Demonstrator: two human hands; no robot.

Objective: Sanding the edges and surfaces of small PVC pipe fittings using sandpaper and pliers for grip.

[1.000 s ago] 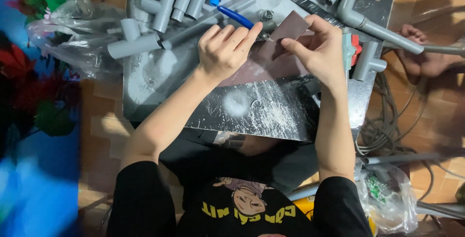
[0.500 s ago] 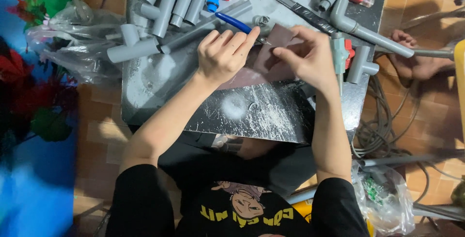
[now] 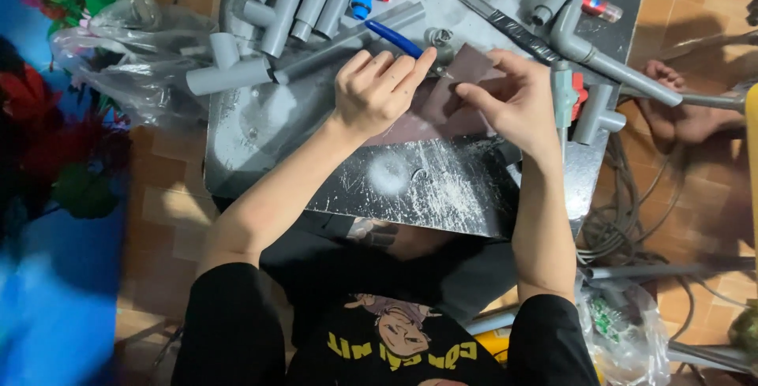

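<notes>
A dark brown sheet of sandpaper (image 3: 456, 94) lies on a scratched metal work plate (image 3: 426, 181). My left hand (image 3: 377, 90) presses down on the sheet's left part, fingers together and pointing up-right. My right hand (image 3: 517, 102) pinches the sheet's right edge between thumb and fingers. A blue-handled tool (image 3: 392, 37) lies just beyond my left fingertips, next to a small metal fitting (image 3: 439, 39).
Several grey plastic pipes and fittings (image 3: 292, 7) lie across the plate's far side, with a long grey pipe (image 3: 608, 62) at the right. Clear plastic bags (image 3: 134, 62) sit at the left, cables (image 3: 624, 220) at the right. Another person's bare foot (image 3: 683, 110) rests on the tiled floor.
The view has shifted slightly. My right hand's fingers have moved along the sandpaper's right edge; my left hand stays pressed on the sheet.
</notes>
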